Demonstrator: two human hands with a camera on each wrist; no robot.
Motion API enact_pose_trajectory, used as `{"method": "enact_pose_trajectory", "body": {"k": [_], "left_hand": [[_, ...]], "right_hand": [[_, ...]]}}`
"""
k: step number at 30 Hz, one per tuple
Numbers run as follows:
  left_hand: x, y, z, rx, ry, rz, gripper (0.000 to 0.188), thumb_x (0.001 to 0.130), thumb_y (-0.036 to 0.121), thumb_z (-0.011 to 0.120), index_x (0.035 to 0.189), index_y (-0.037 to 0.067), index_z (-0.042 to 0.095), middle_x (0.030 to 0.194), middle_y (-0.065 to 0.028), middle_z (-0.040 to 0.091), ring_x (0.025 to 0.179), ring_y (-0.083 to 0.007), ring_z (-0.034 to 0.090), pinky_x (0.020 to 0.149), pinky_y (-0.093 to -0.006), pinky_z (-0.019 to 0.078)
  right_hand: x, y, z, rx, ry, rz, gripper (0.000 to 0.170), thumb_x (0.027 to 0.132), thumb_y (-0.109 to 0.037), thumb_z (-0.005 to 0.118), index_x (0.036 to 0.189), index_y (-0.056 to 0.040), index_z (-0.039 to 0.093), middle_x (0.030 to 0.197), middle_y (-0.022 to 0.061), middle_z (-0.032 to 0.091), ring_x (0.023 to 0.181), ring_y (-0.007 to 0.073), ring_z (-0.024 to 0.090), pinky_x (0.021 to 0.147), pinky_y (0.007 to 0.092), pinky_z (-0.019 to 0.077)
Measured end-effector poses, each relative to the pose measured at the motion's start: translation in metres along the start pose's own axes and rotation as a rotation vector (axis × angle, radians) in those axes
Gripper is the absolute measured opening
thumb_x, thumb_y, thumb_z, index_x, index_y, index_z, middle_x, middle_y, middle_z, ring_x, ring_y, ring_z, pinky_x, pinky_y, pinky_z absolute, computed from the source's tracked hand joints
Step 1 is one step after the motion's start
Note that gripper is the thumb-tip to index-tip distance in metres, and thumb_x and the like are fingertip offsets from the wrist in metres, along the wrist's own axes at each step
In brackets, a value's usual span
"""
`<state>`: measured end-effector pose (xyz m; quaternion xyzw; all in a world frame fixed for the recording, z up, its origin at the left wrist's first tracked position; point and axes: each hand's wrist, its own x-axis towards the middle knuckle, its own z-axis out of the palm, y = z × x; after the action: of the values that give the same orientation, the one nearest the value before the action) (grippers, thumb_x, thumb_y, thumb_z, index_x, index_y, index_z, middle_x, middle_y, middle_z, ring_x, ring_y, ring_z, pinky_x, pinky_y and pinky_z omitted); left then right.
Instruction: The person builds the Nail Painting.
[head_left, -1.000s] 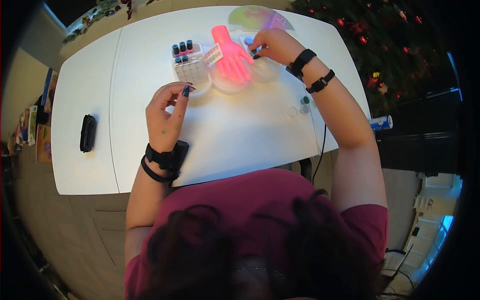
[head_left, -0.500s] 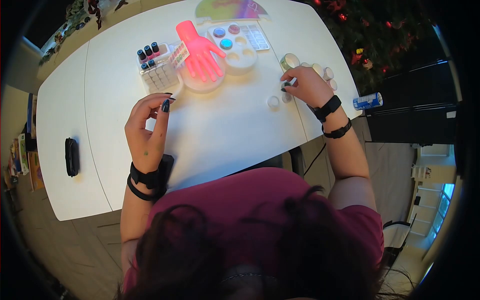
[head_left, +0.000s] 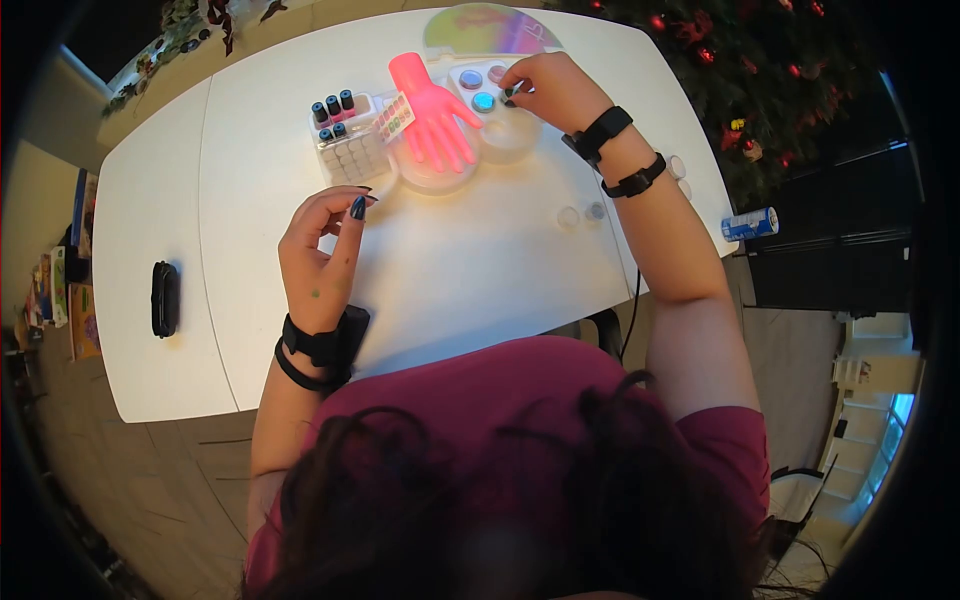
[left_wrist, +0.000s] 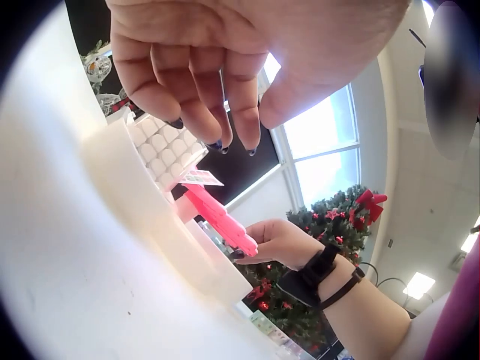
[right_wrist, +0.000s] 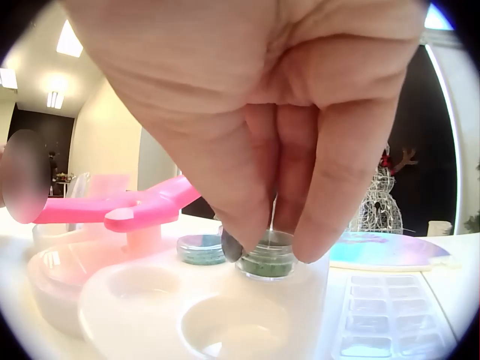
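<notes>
In the right wrist view, my right hand [right_wrist: 255, 112] pinches a small clear jar of green contents [right_wrist: 266, 259] between thumb and fingers, over the white round-welled tray [right_wrist: 127, 315]. A second jar [right_wrist: 201, 249] sits in a well beside it. From the head view, blue [head_left: 471, 79] and teal [head_left: 484, 101] jars show in the tray, left of my right hand [head_left: 550, 92]. My left hand [head_left: 322, 255] hovers with loosely bent fingers, holding nothing, below the box of white pieces [head_left: 352, 160]. A pink model hand [head_left: 436, 118] stands between box and tray.
Dark-capped bottles [head_left: 333, 108] stand behind the box. Two small round items [head_left: 568, 218] lie mid-table, and more jars [head_left: 676, 167] lie behind my right forearm. A black case [head_left: 165, 299] is at left, a blue can [head_left: 750, 224] at the right edge, and an iridescent palette [head_left: 490, 30] at the back.
My right hand went from the tray to the small jars on the right side of the table, then back to the tray with a jar. The left hand keeps its pose; the head view shifted.
</notes>
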<state>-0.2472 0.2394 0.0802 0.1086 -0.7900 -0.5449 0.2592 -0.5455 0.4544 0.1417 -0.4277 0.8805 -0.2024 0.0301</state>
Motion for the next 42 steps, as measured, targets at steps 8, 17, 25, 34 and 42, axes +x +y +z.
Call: {"method": "enact_pose_trajectory", "body": {"k": [8,17,25,34,42], "left_hand": [[-0.001,0.007,-0.001,0.022,0.004,0.039,0.013,0.104,0.006,0.067,0.111,-0.001,0.075,0.118,-0.0079,0.076,0.096,-0.0122,0.066,0.088,-0.0277,0.0522],[-0.002,0.013,0.000,0.043,0.007,0.032,0.010,0.104,0.005,0.067,0.109,0.000,0.074,0.119,-0.0081,0.075,0.098,-0.0133,0.066,0.088,-0.0284,0.0519],[-0.005,0.013,0.006,0.044,-0.049,0.052,0.011,0.104,0.005,0.066,0.109,-0.001,0.074,0.119,-0.0082,0.076,0.096,-0.0121,0.065,0.087,-0.0280,0.0511],[-0.003,0.012,0.003,0.055,-0.014,0.064,0.012,0.104,0.008,0.067,0.109,0.000,0.075,0.118,-0.0073,0.076,0.095,-0.0119,0.065,0.087,-0.0274,0.0511],[-0.004,0.016,0.001,0.065,-0.009,0.097,0.011,0.104,0.007,0.067,0.107,0.000,0.075,0.117,-0.0078,0.076,0.094,-0.0121,0.065,0.085,-0.0271,0.0508]], "right_hand": [[0.000,0.008,0.018,-0.119,0.079,0.028,0.023,0.090,-0.002,0.078,0.112,-0.0028,0.082,0.101,0.0185,0.080,0.095,0.0337,0.076,0.087,0.0404,0.0603],[-0.098,-0.009,-0.027,0.004,-0.077,0.151,0.029,0.088,-0.002,0.081,0.116,-0.0055,0.080,0.117,0.0138,0.078,0.102,0.0349,0.074,0.095,0.0417,0.0595],[-0.167,0.002,0.000,0.008,-0.179,0.075,0.031,0.080,-0.002,0.085,0.109,-0.0116,0.080,0.115,0.0073,0.076,0.115,0.0316,0.068,0.100,0.0421,0.0552],[-0.066,-0.017,0.015,0.015,0.218,-0.113,0.025,0.088,-0.014,0.082,0.113,-0.0139,0.081,0.110,0.0045,0.079,0.115,0.0310,0.066,0.099,0.0428,0.0551],[-0.045,-0.006,0.035,-0.059,0.143,-0.100,0.027,0.086,-0.012,0.085,0.113,-0.0135,0.084,0.111,0.0058,0.077,0.112,0.0316,0.064,0.099,0.0410,0.0533]]}}
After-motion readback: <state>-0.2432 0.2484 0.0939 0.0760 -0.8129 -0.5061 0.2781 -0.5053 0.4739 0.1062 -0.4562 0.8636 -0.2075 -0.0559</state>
